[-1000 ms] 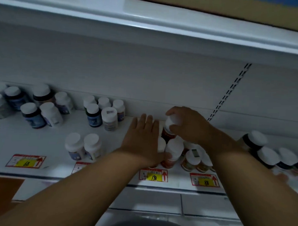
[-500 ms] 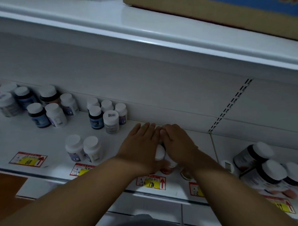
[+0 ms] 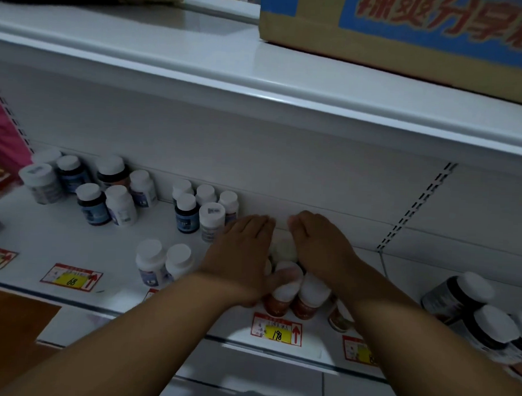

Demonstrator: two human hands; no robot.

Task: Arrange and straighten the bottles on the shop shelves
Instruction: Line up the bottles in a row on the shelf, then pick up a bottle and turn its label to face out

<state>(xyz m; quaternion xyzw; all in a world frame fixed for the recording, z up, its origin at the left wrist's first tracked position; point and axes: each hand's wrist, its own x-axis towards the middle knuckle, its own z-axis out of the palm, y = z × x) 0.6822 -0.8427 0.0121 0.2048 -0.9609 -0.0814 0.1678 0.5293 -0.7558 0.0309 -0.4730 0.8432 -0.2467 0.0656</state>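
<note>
A tight cluster of orange-labelled bottles with white caps [image 3: 283,295] stands near the front of the white shelf [image 3: 72,237]. My left hand [image 3: 242,252] lies flat against the cluster's left side, fingers straight, thumb resting on a front cap. On the cluster's right side my right hand [image 3: 320,245] presses with its fingers extended toward the back wall. One white cap [image 3: 285,249] shows in the gap between the two hands. The rear bottles of the cluster are hidden under my hands.
Blue-labelled bottles [image 3: 187,214] stand just left of my left hand, a pair of white ones [image 3: 161,262] nearer the front edge, and more bottles [image 3: 104,200] further left. Large dark bottles [image 3: 459,296] crowd the right. A cardboard box [image 3: 395,33] sits on the upper shelf. Price tags [image 3: 277,330] line the edge.
My right hand has set down the bottle it gripped a second ago and flattened against the cluster. The left hand stayed in place. The view shifted upward and closer.
</note>
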